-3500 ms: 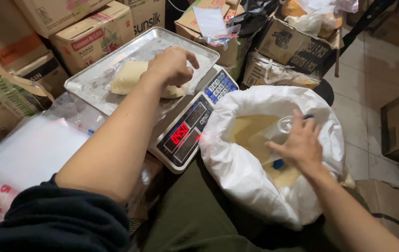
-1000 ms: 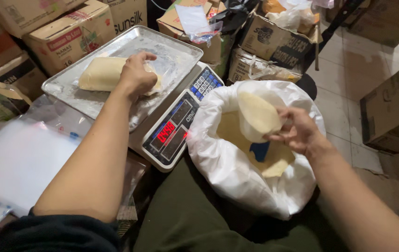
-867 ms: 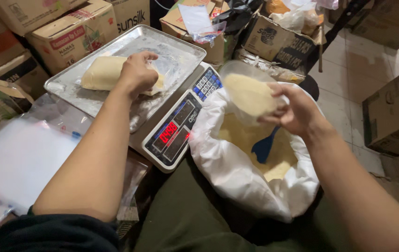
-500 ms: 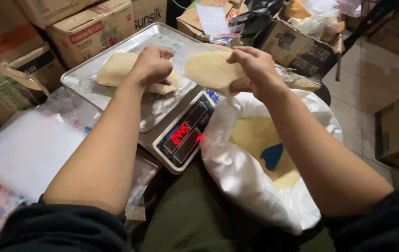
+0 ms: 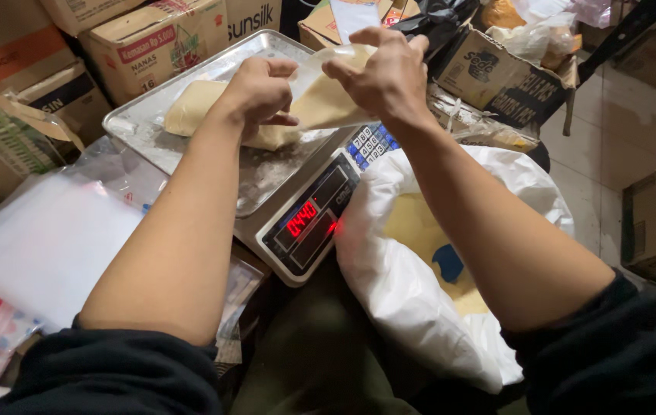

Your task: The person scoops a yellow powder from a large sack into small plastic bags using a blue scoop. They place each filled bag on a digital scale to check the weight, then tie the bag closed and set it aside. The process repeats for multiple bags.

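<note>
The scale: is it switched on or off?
On: the scale shows lit red digits on its display, with the metal tray resting on top.

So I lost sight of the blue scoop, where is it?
In the head view, the blue scoop lies in the pale powder inside the white sack, right of the scale, under the right forearm.

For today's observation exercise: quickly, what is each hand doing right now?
Left hand: closed on the clear bag of pale powder over the scale tray.
Right hand: closed, pinching the same bag's top.

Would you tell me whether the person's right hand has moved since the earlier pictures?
Yes. The right hand left the white sack and now holds a clear powder-filled bag over the metal scale tray.
</note>
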